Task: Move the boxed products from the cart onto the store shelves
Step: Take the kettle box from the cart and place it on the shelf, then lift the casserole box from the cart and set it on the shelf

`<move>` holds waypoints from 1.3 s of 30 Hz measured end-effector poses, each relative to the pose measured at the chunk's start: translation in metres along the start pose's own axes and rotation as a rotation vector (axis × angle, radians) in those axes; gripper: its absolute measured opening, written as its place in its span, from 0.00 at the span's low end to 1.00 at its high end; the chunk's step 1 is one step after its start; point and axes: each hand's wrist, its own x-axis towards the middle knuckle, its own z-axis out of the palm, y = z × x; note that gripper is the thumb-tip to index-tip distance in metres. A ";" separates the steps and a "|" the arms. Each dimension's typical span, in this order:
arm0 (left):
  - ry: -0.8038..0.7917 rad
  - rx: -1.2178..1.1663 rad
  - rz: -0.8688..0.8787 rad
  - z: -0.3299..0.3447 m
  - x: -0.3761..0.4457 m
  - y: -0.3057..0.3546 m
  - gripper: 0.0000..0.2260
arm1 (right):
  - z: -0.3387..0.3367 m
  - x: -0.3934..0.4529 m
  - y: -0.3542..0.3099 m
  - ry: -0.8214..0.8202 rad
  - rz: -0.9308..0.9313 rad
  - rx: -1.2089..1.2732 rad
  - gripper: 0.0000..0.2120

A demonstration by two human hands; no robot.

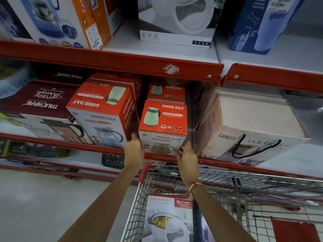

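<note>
A wire cart point(227, 193) fills the lower right, closest to the viewer. Inside it, at the near left corner, stands a white box point(168, 219) marked "Sigma Marbella" with a red "Rishabh" label and a picture of a food dish. A red panel point(295, 231) shows at the cart's far right.

Two bare forearms reach forward over the cart. The right wrist wears a red and white thread. The left hand point(133, 151) presses against the lower left side of a small red box point(163, 124), thumb up along its edge. The right hand point(187, 154) cups the lower right corner, fingers curled against it. Together both hands grip the box, which sits at the front edge of the middle shelf point(111, 151), a red-edged shelf just beyond the cart.

The box reads "Good Day" and shows a pale green jug. Behind it stands a like box point(166, 91). Just to its left is a larger "Good Day" box point(103, 110), then a maroon "Trueware" box point(40, 109). To its right lies a pale "Ganesh" box point(250, 128) with a black cord handle.

Above, the top shelf point(122, 62) carries blurred white, orange and blue boxes.
</note>
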 end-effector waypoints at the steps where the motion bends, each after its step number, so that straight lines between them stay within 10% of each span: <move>1: -0.014 -0.006 0.002 0.002 0.002 -0.002 0.16 | 0.001 0.000 0.002 -0.006 0.013 0.010 0.16; 14: 0.076 -0.225 -0.036 0.046 -0.040 -0.049 0.13 | 0.017 -0.059 0.068 0.050 -0.023 0.011 0.06; 19: -0.473 -0.022 -0.174 0.106 -0.099 -0.092 0.09 | 0.049 -0.121 0.148 -0.404 0.382 -0.075 0.18; 25: -0.711 0.149 -0.475 0.158 -0.157 -0.153 0.16 | 0.079 -0.166 0.207 -0.730 0.620 -0.104 0.24; 39: -0.548 0.009 -0.431 0.072 -0.185 -0.119 0.21 | -0.010 -0.186 0.145 -0.492 0.538 -0.042 0.20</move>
